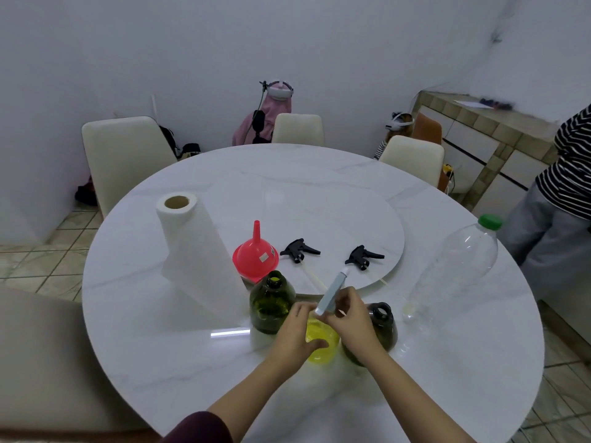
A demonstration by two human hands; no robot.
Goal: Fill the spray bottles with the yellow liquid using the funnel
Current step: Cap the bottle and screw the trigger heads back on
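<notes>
On the round white marble table (160, 330), a paper towel roll (195, 251) stood at ten o'clock, an empty clear bottle with green cap (457, 270) at three. The left hand (299, 338) gripped the yellow liquid bottle (321, 342) between two open dark green spray bottles (271, 303). The right hand (350, 318) pinched a grey-blue tube (332, 294). The red funnel's (256, 255) sticker was unreadable.

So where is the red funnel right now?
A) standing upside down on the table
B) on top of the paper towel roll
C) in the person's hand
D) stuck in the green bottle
A: the red funnel stands wide mouth down, spout up, on the table beside the paper towel roll, with neither hand touching it.
</notes>
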